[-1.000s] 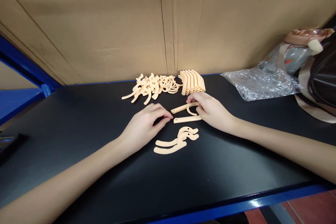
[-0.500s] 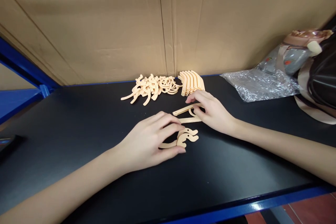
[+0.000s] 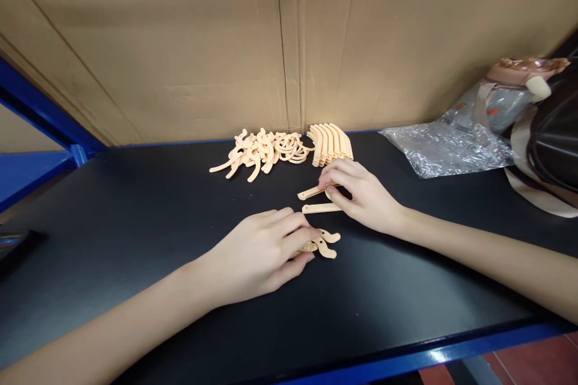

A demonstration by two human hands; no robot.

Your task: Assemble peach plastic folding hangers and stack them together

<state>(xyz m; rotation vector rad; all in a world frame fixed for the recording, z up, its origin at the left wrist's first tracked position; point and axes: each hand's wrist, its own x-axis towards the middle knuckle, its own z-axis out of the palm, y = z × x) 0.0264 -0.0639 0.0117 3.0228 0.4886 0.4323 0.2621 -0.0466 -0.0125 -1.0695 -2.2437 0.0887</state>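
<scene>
Left hand (image 3: 268, 246) now pinching hooked pieces (image 3: 330, 251), near one freshly swivelled; hold apparently gained. Right hand (image 3: 361, 194) pinches far strip (image 3: 309, 193).

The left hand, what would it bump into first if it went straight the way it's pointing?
The left hand would probably meet the pale curved pieces first: their ends stick out just past its fingertips, and it seems to touch them.

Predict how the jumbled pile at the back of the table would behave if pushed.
The jumbled pile would probably shift unevenly, since its pieces overlap at odd angles. Some may snag on each other, given their curved shapes. Rolling seems unlikely, as the pieces look flat.
</scene>
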